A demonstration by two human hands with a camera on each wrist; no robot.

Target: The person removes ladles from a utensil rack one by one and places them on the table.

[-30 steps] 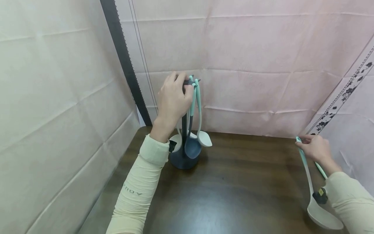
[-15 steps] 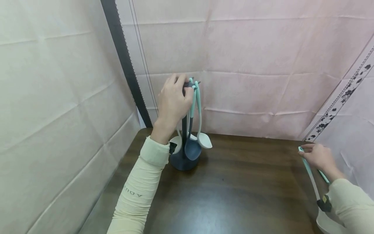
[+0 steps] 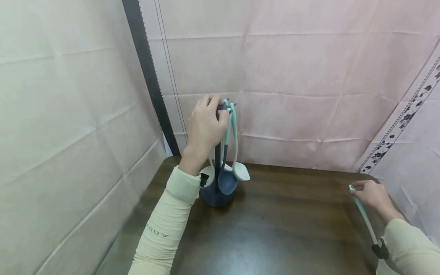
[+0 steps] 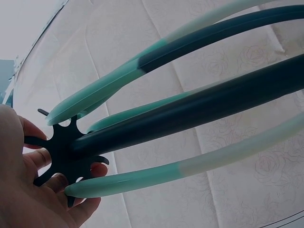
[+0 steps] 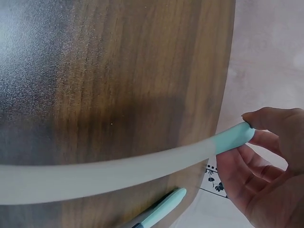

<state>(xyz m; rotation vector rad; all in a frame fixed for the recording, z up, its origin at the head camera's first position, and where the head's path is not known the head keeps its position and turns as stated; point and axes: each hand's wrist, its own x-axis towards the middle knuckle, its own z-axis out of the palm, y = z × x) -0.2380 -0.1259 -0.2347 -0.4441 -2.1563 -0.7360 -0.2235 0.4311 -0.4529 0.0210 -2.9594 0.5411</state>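
Note:
My left hand (image 3: 206,126) grips the hooked top of a dark utensil stand (image 3: 217,199), its fingers curled among the hooks in the left wrist view. Several utensils with mint handle ends hang there, including a dark blue ladle (image 3: 227,183) and a white spoon-like head (image 3: 241,172). Far to the right, my right hand (image 3: 372,196) pinches the mint end of a pale-handled ladle (image 5: 118,178) between thumb and fingers. The wrist and the frame's bottom edge hide most of that ladle's bowl.
Beneath the held ladle, another utensil with a mint handle (image 5: 166,206) lies on the brown wooden table (image 3: 292,214). Pale cloth (image 3: 292,76) hangs behind the table and at both sides. The table's rounded right corner is close to my right hand.
My right hand has come lower and nearer with the ladle, whose bowl has mostly left the head view. The left hand keeps its hold on the stand. The head view has tilted up slightly.

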